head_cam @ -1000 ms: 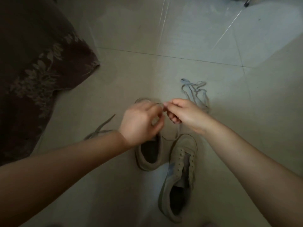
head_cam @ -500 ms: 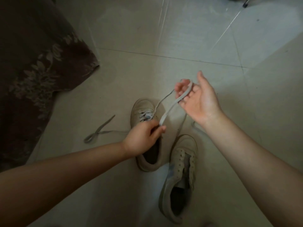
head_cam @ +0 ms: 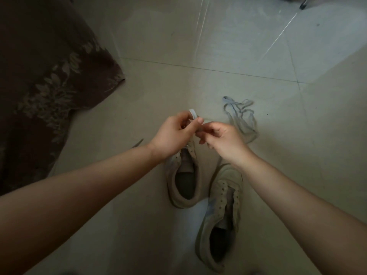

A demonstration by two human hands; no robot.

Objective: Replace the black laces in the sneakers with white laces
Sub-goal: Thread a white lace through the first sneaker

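Above sneaker (head_cam: 184, 183), hands (head_cam: 172, 133) pinching white lace (head_cam: 193, 114)

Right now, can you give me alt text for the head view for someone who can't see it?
Both hands, left hand and right hand, pinch a white lace above the left sneaker on a tiled floor. The right sneaker lies unlaced beside it, a loose lace pile beyond, and a dark floral cloth at left.

Two sneakers (head_cam: 184, 179) (head_cam: 220, 221), two hands (head_cam: 174, 133) (head_cam: 224, 141), three laces (head_cam: 193, 114) (head_cam: 241, 118) (head_cam: 137, 143) (one mostly hidden).
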